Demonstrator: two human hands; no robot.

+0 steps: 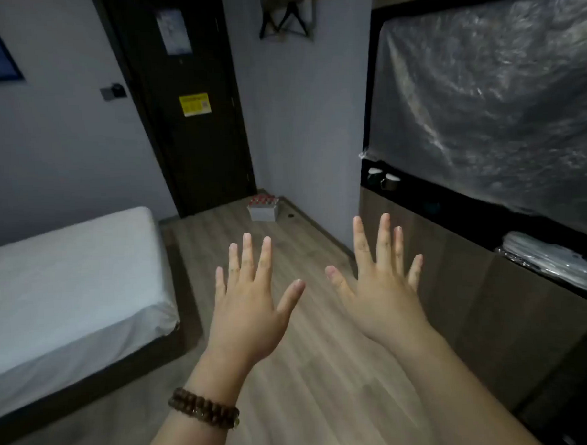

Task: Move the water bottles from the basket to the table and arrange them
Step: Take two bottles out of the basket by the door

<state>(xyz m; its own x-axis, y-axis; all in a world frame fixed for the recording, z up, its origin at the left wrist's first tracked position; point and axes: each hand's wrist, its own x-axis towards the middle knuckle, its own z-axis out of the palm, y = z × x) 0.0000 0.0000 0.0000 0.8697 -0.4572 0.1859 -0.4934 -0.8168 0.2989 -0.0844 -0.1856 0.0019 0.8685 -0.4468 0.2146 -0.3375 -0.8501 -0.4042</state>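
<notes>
**Both hands spread and empty, bottles still in the basket by the door**

The fingers (247, 254) of both hands are straight and fanned apart, holding nothing. The left hand (252, 311) and right hand (382, 295) hover side by side, backs up, above the wood-plank floor (292, 390), not touching each other. A brown bead bracelet (204, 408) circles the left wrist.

Well beyond the fingertips, a small grey basket (264, 213) sits on the floor in the far corner, just beside the dark door (187, 143). Red-capped water bottles (263, 200) stand upright in it, packed close. Their number is too small to tell.

A bed (69, 276) with a white sheet lies to the left. To the right stands a dark cabinet, its upper part covered by clear plastic sheeting (488, 96), with two mugs (382, 179) in the recess below.
</notes>
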